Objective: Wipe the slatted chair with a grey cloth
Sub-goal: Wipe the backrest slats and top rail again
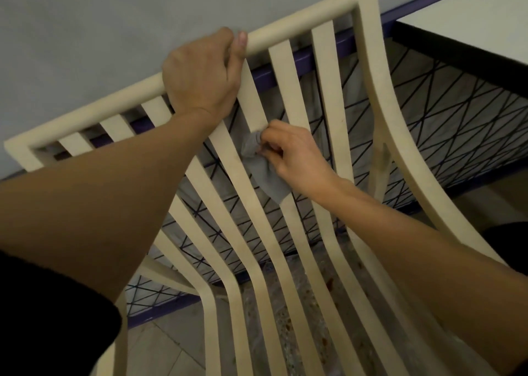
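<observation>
The grey cloth (267,172) is pinched between the curled fingers and thumb of the right hand (294,154); it is bunched against a middle slat in the upper part of the backrest of the slatted chair (303,15), and its loose end is draped down over that slat and the gap beside it. The left hand (200,72) is clenched round the chair's top rail near its middle, fingers wrapped over the rail; the 2 hands are kept apart, 1 above the other. Behind the slats a pale panel crossed by black lines (457,118) is seen, framed by a purple bar (285,65); a white table (471,12) is set beside the chair's right edge; speckled floor (285,332) is visible between the lower slats.
</observation>
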`<act>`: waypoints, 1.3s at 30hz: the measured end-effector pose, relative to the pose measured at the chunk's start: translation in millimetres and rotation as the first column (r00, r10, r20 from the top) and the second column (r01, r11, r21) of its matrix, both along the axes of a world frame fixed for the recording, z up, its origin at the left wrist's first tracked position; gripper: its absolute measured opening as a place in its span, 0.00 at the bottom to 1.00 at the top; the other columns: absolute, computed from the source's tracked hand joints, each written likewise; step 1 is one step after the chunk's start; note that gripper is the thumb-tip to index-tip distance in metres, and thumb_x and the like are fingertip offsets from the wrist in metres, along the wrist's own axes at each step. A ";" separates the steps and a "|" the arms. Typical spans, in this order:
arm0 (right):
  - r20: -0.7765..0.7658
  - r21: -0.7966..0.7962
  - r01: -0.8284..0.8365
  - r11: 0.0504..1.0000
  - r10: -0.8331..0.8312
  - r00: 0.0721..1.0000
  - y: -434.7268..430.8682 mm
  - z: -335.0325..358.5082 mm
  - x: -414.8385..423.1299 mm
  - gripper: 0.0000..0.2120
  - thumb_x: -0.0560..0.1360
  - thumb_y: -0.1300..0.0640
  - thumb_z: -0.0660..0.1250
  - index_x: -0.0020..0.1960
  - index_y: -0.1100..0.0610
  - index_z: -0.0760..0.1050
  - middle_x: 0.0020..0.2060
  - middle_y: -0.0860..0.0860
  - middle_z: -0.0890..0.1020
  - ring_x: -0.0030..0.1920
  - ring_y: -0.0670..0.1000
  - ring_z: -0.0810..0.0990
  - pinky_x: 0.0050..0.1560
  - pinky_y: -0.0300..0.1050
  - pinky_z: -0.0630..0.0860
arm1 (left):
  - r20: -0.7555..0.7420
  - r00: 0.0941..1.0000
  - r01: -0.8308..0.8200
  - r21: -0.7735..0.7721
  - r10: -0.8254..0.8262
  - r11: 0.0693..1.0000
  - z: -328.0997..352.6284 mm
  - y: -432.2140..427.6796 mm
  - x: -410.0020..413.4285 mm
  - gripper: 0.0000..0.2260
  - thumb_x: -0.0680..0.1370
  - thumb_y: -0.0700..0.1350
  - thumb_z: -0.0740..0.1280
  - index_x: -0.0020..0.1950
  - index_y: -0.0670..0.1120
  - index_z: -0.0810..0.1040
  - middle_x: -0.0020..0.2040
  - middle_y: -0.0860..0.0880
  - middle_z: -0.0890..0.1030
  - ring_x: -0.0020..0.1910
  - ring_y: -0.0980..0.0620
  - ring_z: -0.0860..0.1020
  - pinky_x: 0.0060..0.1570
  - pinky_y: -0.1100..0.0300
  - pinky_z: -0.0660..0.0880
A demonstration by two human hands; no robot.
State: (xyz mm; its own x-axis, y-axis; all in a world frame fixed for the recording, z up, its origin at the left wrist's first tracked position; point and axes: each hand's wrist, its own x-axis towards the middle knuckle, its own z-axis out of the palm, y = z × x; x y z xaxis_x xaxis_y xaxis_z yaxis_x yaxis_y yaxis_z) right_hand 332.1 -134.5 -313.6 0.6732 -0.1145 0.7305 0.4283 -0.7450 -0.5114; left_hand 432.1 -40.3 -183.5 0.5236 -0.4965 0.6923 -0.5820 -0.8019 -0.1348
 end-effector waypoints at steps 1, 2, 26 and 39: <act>0.011 -0.004 0.012 1.000 -0.012 1.000 -1.2 8.8 3.6 0.07 0.70 0.72 0.69 0.40 0.62 0.76 0.38 0.45 0.68 0.39 0.37 0.65 0.40 0.23 0.63 | -0.001 1.000 0.004 -0.001 -0.004 1.000 0.4 -0.1 -0.1 0.23 0.83 0.59 0.45 0.50 0.49 0.75 0.38 0.49 0.72 0.37 0.47 0.70 0.38 0.53 0.61; 0.027 -0.004 0.026 1.000 -0.026 0.999 -3.0 18.1 7.5 0.06 0.71 0.71 0.69 0.41 0.62 0.76 0.38 0.45 0.68 0.38 0.38 0.65 0.39 0.25 0.63 | -0.005 1.000 0.004 -0.006 -0.004 1.000 1.8 -0.6 0.1 0.23 0.83 0.59 0.45 0.50 0.49 0.75 0.38 0.49 0.72 0.37 0.47 0.69 0.38 0.53 0.60; 0.053 0.104 0.108 0.989 -0.114 0.992 11.5 -10.1 2.4 0.05 0.77 0.69 0.63 0.46 0.66 0.77 0.41 0.58 0.74 0.41 0.48 0.72 0.40 0.38 0.70 | -0.003 0.999 -0.042 -0.012 0.042 0.999 1.1 -1.0 -0.7 0.23 0.84 0.57 0.44 0.55 0.49 0.76 0.41 0.49 0.71 0.40 0.50 0.68 0.41 0.56 0.57; -0.128 0.079 0.061 0.995 -0.050 0.990 16.4 -90.4 -30.8 0.06 0.74 0.72 0.65 0.44 0.65 0.79 0.40 0.54 0.74 0.41 0.43 0.71 0.43 0.32 0.69 | -0.029 0.996 -0.090 -0.024 0.090 0.996 2.8 -1.2 -6.4 0.23 0.83 0.57 0.45 0.54 0.47 0.75 0.43 0.49 0.69 0.42 0.51 0.66 0.43 0.58 0.55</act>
State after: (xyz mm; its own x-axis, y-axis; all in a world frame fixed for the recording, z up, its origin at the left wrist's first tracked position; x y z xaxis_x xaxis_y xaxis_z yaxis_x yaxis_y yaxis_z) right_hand 301.3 -118.1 -404.0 0.7503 -0.2103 0.6268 0.3156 -0.7191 -0.6191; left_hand 425.7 -41.6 -180.7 0.5846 -0.4293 0.6884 -0.5106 -0.8541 -0.0990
